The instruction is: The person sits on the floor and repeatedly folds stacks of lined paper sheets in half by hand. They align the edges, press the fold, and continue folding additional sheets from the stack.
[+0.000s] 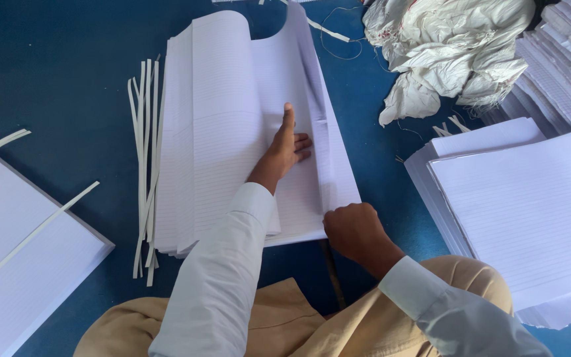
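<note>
A thick stack of white ruled paper sheets (pixel 226 125) lies on the blue surface in front of me, its top sheets curled up and folded over at the far end. My left hand (pixel 287 149) lies inside the fold, fingers bent, pressing on the sheets. My right hand (pixel 353 228) is closed at the stack's near right corner, pinching the sheet edge there. Both arms wear pale long sleeves.
Thin paper strips (pixel 145 165) lie left of the stack. Another white paper stack (pixel 14 264) sits at lower left, with strips on it. Ruled stacks (pixel 523 205) fill the right side. Crumpled white cloth (pixel 451 46) lies at the top right. My tan-clad knees (pixel 285 324) are below.
</note>
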